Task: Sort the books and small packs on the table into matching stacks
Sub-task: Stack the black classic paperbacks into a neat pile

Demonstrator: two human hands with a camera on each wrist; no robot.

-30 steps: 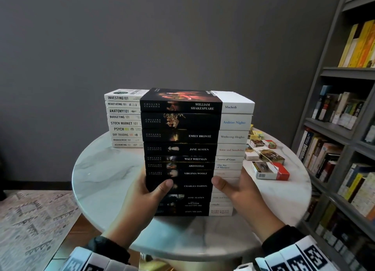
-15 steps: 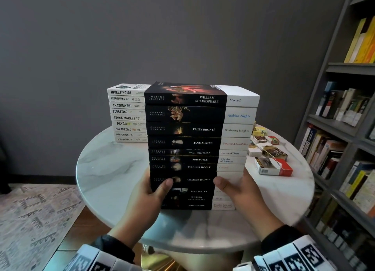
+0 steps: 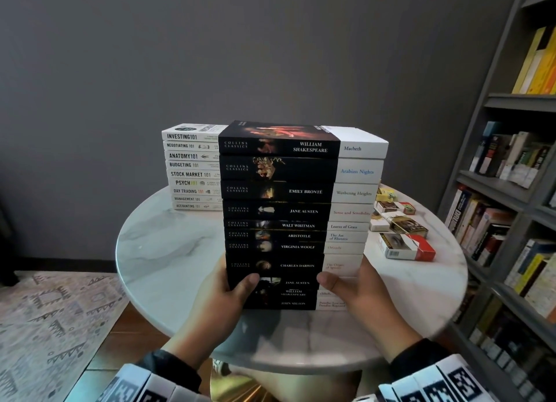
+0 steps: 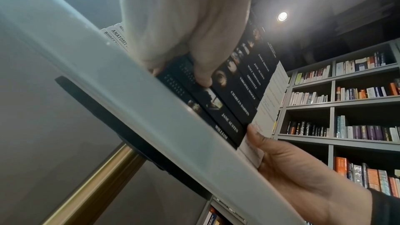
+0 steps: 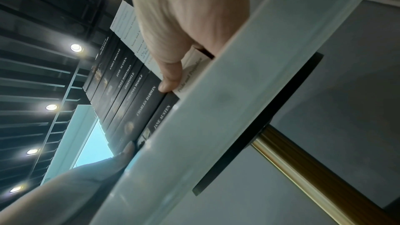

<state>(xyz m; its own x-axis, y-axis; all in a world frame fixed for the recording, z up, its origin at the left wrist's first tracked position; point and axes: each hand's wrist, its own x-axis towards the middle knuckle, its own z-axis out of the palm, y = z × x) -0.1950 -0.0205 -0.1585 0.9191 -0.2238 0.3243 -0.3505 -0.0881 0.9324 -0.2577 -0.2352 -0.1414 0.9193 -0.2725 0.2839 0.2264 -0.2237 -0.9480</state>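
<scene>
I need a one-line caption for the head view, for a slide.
Both hands, left and right, grip a tall stack of black classics on a marble table, beside white 101 books and small packs.

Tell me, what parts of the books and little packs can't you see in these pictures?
- White 101 stack: right ends, head view, hidden by the black stack.
- Small packs: some hidden behind that stack; labels too small.
- Both hands' fingers: left hand and right hand, behind the stack.
- Bottom books: wrist views, cut off by the table.
</scene>
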